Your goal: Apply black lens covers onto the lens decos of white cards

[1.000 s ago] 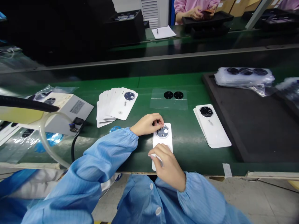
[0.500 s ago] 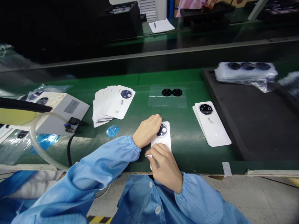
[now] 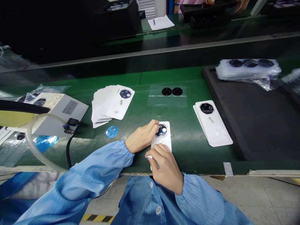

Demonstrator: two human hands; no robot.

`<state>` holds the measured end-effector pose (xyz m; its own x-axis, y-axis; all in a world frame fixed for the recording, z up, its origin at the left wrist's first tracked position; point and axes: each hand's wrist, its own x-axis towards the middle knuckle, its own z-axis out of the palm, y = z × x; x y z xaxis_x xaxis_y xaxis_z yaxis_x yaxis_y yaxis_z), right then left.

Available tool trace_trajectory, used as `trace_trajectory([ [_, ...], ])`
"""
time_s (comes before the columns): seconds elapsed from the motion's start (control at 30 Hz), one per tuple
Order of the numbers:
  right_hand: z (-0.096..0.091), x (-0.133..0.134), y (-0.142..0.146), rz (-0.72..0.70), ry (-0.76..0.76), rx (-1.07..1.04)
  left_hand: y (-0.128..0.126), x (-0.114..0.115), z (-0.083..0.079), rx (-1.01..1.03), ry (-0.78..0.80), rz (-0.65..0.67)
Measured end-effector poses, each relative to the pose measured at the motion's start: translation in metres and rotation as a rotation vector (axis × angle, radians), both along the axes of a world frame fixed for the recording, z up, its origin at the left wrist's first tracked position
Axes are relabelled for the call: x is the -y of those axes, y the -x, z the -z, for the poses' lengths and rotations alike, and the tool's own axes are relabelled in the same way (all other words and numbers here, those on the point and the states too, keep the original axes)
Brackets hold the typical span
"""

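A white phone back cover (image 3: pixel 167 143) with a dark octagonal camera panel (image 3: pixel 162 130) lies before me, partly under my hands. My left hand (image 3: pixel 143 136) has its fingers curled together at the panel's upper left edge; whatever they pinch is hidden. Over the cover's lower half rests my right hand (image 3: pixel 165 167), closed, with a small white piece (image 3: pixel 149 157) showing between thumb and forefinger. Left of my hands, a round blue film (image 3: pixel 112 132) lies on the green table. Beyond it is a fanned stack of white back covers (image 3: pixel 112 104).
Two black octagonal pieces sit on a clear film sheet (image 3: pixel 156 98) ahead. At right are two stacked white covers (image 3: pixel 217 131), then a black tray (image 3: pixel 262 115) with bagged black parts (image 3: pixel 248 70). A white box device (image 3: pixel 63 112) with hoses stands left. Another person's hand (image 3: pixel 242 5) shows far back.
My left hand has shifted slightly left and down, uncovering more of the camera panel. My right hand has stayed in place. Another person's hand has appeared at the back.
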<state>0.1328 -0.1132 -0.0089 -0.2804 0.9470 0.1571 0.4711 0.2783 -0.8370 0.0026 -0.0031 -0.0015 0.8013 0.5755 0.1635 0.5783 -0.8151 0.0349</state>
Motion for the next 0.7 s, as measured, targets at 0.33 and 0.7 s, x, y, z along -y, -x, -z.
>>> trace_trajectory([
  [0.33, 0.002, -0.001, 0.001, 0.009, -0.012, -0.004, 0.012, 0.006, 0.012, 0.229, 0.178, -0.036],
  [0.7, 0.002, 0.000, 0.000, 0.010, -0.014, -0.017, 0.012, 0.007, 0.015, 0.660, 0.408, -0.142],
])
